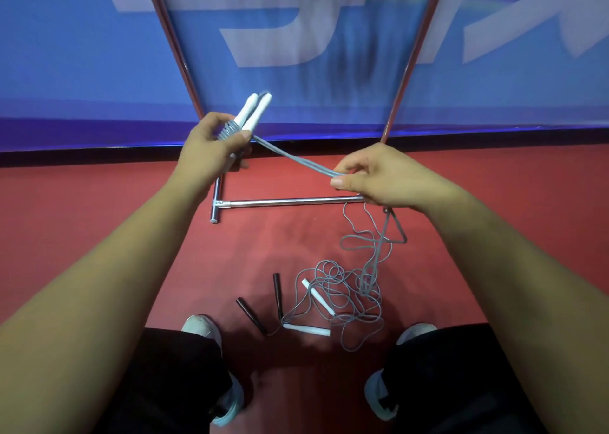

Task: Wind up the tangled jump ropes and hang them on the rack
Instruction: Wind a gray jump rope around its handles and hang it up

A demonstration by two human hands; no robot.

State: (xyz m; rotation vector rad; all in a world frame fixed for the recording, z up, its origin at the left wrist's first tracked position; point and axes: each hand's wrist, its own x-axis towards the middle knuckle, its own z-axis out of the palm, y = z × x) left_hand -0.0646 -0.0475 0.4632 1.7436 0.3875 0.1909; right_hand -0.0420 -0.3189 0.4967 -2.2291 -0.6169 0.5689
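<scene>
Here, a person winds a grey jump rope round its paired white handles.
The left hand curls its fingers round the handles and the coils; the right hand pinches the doubled rope in its fingers, taut between the hands. Slack falls to a tangle with more handles on the floor, near the foot bar of the rack. Next move, likely: another turn, feeding slack free.

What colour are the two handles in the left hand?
White. The head view shows both handles in the left hand, with grey cord coiled round them.
</scene>
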